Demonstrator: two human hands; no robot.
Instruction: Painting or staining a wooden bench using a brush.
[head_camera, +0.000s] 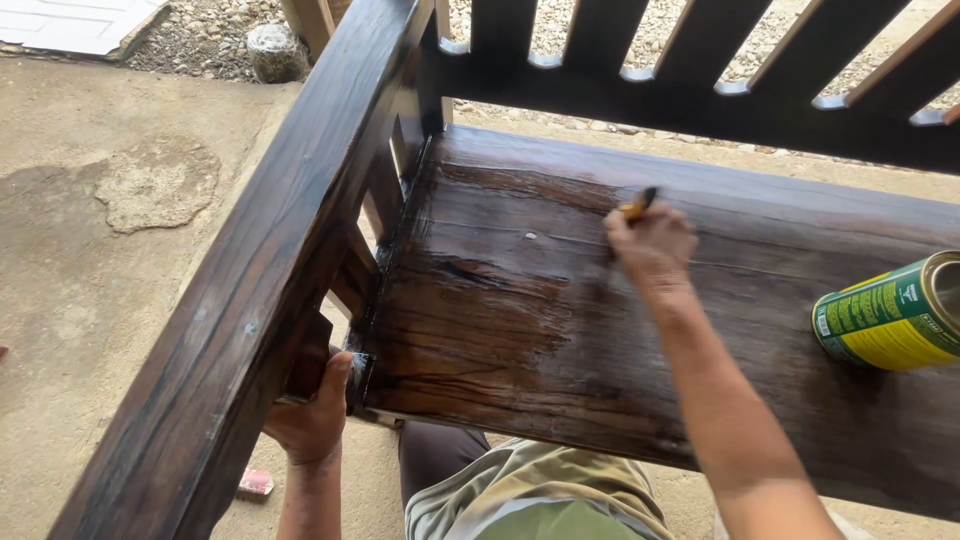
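Left hand (312, 415) at the bottom left grips the bench's (520, 330) front corner under the armrest (270, 280). Right hand (650, 245), mid-frame, is closed on a brush (637, 205) over the dark wet seat. Green-yellow can (890, 312) lies tipped at right edge; can't see inside.

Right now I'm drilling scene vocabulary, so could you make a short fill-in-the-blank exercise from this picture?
1. The right hand holds a ____ against the dark wooden seat.
2. The left hand grips the bench near the front post under the ____.
3. The green and yellow can lies on its ____ on the seat.
4. The ground beside the bench is bare ____.

Missing words: brush; armrest; side; concrete
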